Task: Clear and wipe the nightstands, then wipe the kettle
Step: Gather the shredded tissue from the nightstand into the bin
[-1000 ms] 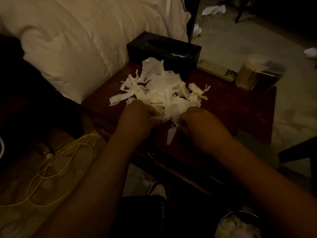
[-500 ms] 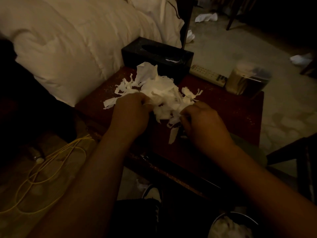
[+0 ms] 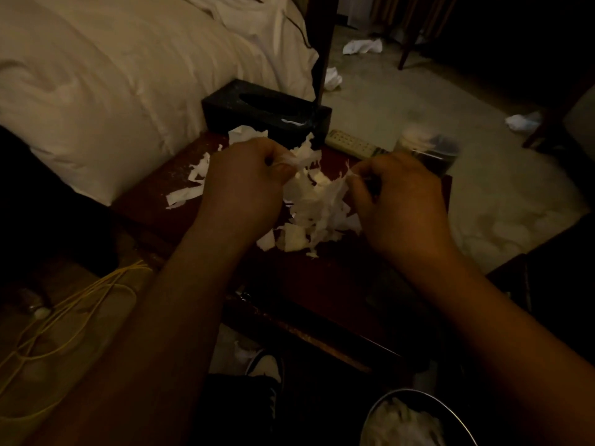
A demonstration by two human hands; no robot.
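A dim bedside scene: my left hand (image 3: 244, 185) and right hand (image 3: 399, 201) are both clenched on a clump of torn white tissue shreds (image 3: 317, 201), lifted just above the dark red nightstand (image 3: 322, 284), each hand pinching one side of the bunch. More loose scraps (image 3: 190, 188) lie on the nightstand top to the left of the clump, near the edge by the bed.

At the far edge of the nightstand sits a black tissue box (image 3: 267, 111), hard against the white bedding (image 3: 112, 82). Just to the right of the box lies a pale remote control (image 3: 352, 143), and past it a shiny lidded container (image 3: 428, 152), partly hidden behind my right hand; I cannot tell what it is.

Below the nightstand's near edge, a round bin (image 3: 415, 420) holds white paper. A coil of yellow cable (image 3: 64, 320) lies on the floor to the nightstand's left. Crumpled white tissues (image 3: 362, 46) dot the carpet beyond the nightstand.
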